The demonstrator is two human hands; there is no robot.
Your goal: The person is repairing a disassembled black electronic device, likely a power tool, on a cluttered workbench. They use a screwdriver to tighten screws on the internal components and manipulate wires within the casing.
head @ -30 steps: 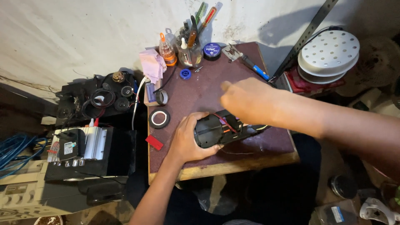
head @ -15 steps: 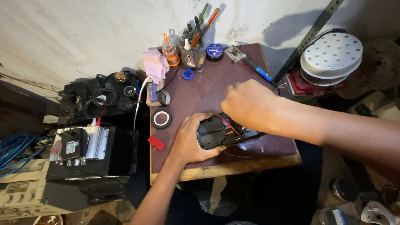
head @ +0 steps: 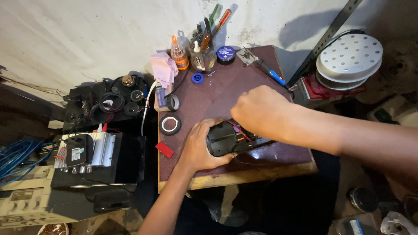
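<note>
Hands on the black device (head: 226,138), near the brown table's (head: 226,93) front edge: my left hand (head: 198,146) grips it steady, my right hand (head: 259,111) curls over its wires; grasp unclear.

Two bare arms reach over the work area, seen from above. The left forearm rises from the bottom edge of the view and angles up to the right. The left hand (head: 201,146) lies palm down, its fingers curled and wrapped around the left end of what it grips, thumb side toward the right. The right forearm enters from the right edge and runs leftward, slightly upward, crossing most of the frame. The right hand (head: 260,112) is bent down at the wrist, knuckles up, its fingertips tucked underneath and hidden from sight. The two hands sit close together, nearly touching.
</note>
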